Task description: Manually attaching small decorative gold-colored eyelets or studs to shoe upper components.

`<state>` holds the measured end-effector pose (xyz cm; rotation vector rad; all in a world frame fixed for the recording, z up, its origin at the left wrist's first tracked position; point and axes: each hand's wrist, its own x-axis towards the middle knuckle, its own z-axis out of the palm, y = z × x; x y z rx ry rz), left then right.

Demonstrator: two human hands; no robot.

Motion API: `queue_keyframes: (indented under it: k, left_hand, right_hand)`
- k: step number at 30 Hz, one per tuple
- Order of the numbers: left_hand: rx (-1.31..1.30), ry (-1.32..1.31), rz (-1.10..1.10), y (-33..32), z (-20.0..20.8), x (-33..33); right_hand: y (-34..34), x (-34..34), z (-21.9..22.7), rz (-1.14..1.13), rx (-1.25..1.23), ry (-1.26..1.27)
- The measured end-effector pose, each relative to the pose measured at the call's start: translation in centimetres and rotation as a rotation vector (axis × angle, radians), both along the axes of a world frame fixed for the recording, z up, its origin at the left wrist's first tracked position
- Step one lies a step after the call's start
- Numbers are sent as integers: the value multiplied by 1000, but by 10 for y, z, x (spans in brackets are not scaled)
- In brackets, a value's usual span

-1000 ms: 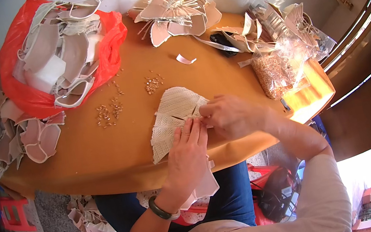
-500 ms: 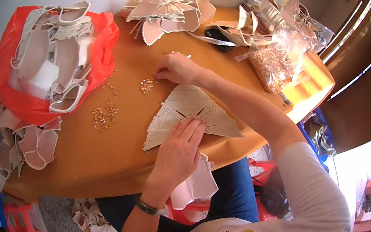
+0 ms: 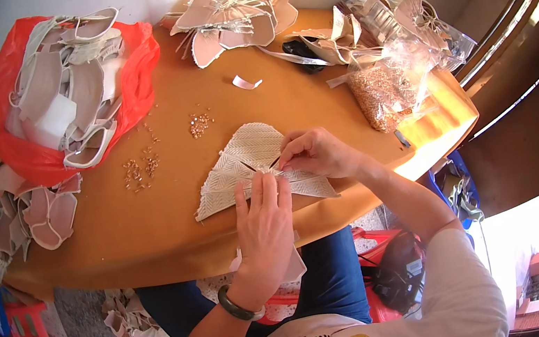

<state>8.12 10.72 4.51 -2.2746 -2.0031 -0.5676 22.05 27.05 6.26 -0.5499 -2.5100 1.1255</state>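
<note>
"So, where are the hands?"

"Both are at a cream, woven-textured fabric panel, roughly fan-shaped, lying near the front edge of an orange-brown covered table. The left hand is flat, fingers extended over its lower middle. The right hand curls at its upper right, thumb and fingertips close together; I cannot tell whether they meet or grip anything."

"What could go wrong?"

"Mainly slipping, I'd judge. If the left fingers eased off, a tug from the right could twist the panel toward the table edge. Dark slits lie near the fingertips; a hard pull might stretch them."

"Anything loose nearby?"

"Yes: a cluster of gold-coloured beads beyond the panel, and a looser scatter to its left. A sweeping wrist could send them rolling. A clear plastic bag of similar bits sits rightward; a knock might spill it, if unsealed."
</note>
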Motion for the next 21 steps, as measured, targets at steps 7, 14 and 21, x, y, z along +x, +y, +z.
queue_keyframes:
  k: [7,14,21]
  left_hand:
    - [58,7,91,-4,-11,10]
    - [11,26,93,-7,-12,15]
    - [-7,18,100,-10,-10,17]
  right_hand:
    - [9,-2,-10,9,-39,23]
    - [10,-13,-5,-20,9,-15]
    - [28,-31,11,-78,-148,-353]
